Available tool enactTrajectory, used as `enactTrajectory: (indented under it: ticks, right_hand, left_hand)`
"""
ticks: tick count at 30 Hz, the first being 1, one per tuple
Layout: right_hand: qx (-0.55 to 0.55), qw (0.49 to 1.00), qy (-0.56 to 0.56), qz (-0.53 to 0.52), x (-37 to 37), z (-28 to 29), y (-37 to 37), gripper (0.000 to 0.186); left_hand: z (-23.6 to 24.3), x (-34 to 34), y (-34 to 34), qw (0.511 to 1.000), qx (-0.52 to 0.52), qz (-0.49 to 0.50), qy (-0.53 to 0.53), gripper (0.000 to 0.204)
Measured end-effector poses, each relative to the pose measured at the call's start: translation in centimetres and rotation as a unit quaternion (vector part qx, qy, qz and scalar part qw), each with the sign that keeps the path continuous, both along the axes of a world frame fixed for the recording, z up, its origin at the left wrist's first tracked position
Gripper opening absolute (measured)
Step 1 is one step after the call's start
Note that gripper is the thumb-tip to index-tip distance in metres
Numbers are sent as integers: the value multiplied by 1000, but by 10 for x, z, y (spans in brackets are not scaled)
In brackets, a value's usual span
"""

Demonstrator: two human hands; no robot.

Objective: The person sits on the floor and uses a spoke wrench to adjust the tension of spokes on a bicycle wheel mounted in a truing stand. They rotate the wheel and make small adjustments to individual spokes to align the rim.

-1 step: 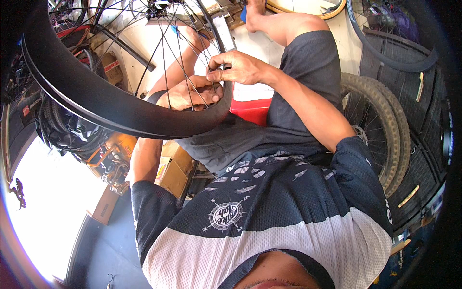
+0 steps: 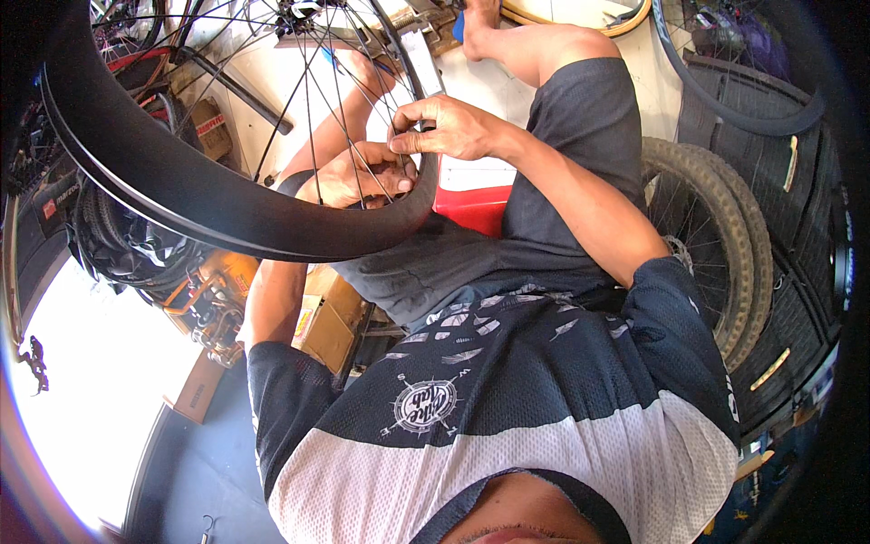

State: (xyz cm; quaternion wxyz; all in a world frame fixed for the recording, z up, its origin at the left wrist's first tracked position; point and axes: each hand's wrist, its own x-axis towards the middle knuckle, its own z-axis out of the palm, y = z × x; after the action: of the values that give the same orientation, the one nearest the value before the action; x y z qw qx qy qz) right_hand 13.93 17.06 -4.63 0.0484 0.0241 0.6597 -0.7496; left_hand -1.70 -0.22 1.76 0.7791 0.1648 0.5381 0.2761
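A bicycle wheel with a deep black rim (image 2: 245,213) and thin dark spokes (image 2: 313,127) stands tilted in front of me, over my lap. My left hand (image 2: 358,177) reaches in among the spokes, its fingers curled near the rim's inner edge. What its fingertips hold is too small to make out. Just above it, my right hand (image 2: 444,127) has thumb and forefinger pinched on a spoke close to the rim. The two hands nearly touch. At the top of the view sits the wheel's hub (image 2: 299,11).
Between my legs is a red and white box (image 2: 471,204). Knobby tyres (image 2: 748,245) on wheels stand at the right, near a black slatted surface (image 2: 797,218). To the left are a cardboard box (image 2: 213,131), an orange machine (image 2: 222,286) and black bags (image 2: 122,222). Another rim (image 2: 725,113) is at upper right.
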Motion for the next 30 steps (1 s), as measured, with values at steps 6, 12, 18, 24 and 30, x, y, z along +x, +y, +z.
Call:
enactTrajectory:
  ticks: [6, 12, 18, 24, 30]
  right_hand:
    - [9, 1000, -2, 4, -5, 7, 2, 34]
    - [7, 1000, 3, -1, -5, 3, 0, 38]
    - [-10, 1000, -18, 2, -3, 5, 4, 44]
    - [2, 1000, 1, -3, -4, 3, 4, 44]
    - [13, 999, -32, 6, -2, 8, 6, 41]
  left_hand:
    - [8, 10, -14, 996, 34, 62, 51, 20]
    - [4, 14, -21, 994, 9, 101, 33, 18]
    - [13, 23, -14, 993, 17, 111, 35, 21]
    - [12, 29, -16, 988, 37, 133, 74, 28]
    - [7, 35, -22, 980, 24, 174, 89, 23]
